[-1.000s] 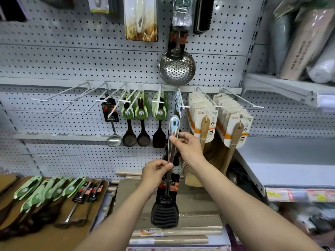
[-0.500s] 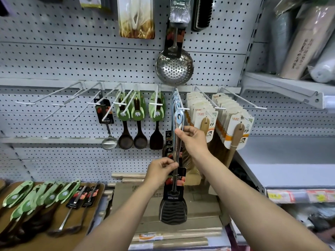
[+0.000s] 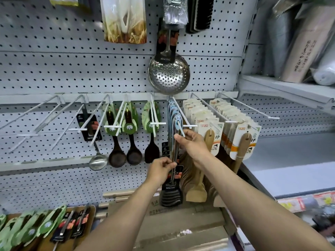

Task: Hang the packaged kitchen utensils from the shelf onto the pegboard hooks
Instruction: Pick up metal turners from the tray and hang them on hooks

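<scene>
A grey pegboard (image 3: 54, 69) fills most of the frame, white hooks jutting out in a row across its middle. At centre hangs the packaged slotted turner (image 3: 173, 160), its pale blue handle hole threaded onto the white hook (image 3: 178, 116) in front of others of its kind. The right hand (image 3: 192, 144) pinches the handle just below the hook tip, while the left hand (image 3: 160, 171) has its fingers curled round the shaft lower down. More packaged utensils (image 3: 45, 230) lie on the shelf at lower left.
</scene>
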